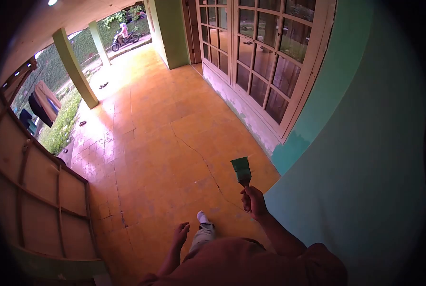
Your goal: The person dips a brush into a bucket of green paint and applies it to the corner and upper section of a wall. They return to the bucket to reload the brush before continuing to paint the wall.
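In my right hand (254, 202) is a paintbrush (241, 170), gripped by its handle with the bristles pointing up. Its wide head looks dark green, as if coated in paint. My left hand (180, 233) hangs low beside my body, fingers loosely bent and slightly apart, and nothing shows in it. Nearest to the brush is the wall on the right, with a green painted patch (289, 155) below the window frame. Bare pinkish wall (241, 114) runs on from that patch under the windows.
Orange floor tiles (165, 157) with cracks stretch ahead. Wood-framed windows (270, 52) line the right side. A framed wooden panel (41, 195) stands at left. Posts (74, 69), hanging clothes (43, 102) and sandals (103, 86) lie beyond. A person on a motorbike (125, 40) is outside.
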A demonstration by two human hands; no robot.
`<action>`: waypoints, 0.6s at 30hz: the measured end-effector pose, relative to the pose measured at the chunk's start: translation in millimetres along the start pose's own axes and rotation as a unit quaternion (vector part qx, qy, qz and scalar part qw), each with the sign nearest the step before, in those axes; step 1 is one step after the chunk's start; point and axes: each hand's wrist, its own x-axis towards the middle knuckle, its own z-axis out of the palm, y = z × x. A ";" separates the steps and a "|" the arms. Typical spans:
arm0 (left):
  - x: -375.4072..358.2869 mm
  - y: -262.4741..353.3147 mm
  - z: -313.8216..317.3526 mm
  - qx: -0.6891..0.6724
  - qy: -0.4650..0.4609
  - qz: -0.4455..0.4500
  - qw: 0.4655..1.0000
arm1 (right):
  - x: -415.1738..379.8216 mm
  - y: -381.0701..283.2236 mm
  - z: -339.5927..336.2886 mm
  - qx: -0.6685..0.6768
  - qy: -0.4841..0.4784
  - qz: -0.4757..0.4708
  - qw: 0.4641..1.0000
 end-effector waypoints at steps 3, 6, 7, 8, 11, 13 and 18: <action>61.3 20.9 5.3 0.007 -0.027 -0.026 0.999 | 42.4 -9.8 -12.5 0.010 0.035 0.003 0.999; 133.6 57.3 6.5 0.043 -0.063 -0.033 0.997 | 87.9 -18.8 -25.6 0.014 0.107 -0.021 0.994; 163.5 71.8 9.2 0.033 -0.067 -0.014 0.997 | 102.3 -25.7 -27.0 0.023 0.124 -0.027 0.992; 192.4 86.8 11.6 0.023 -0.071 0.006 0.997 | 118.3 -33.8 -28.0 0.017 0.153 -0.033 0.988; 266.1 151.4 20.1 0.070 -0.110 0.051 0.990 | 168.4 -52.2 -31.0 0.026 0.200 -0.058 0.978; 331.2 173.2 26.7 0.108 -0.149 0.089 0.979 | 198.5 -66.0 -36.9 0.023 0.220 -0.077 0.972; 425.6 238.1 85.0 0.154 -0.240 0.122 0.951 | 242.5 -91.8 -50.8 0.048 0.286 -0.128 0.948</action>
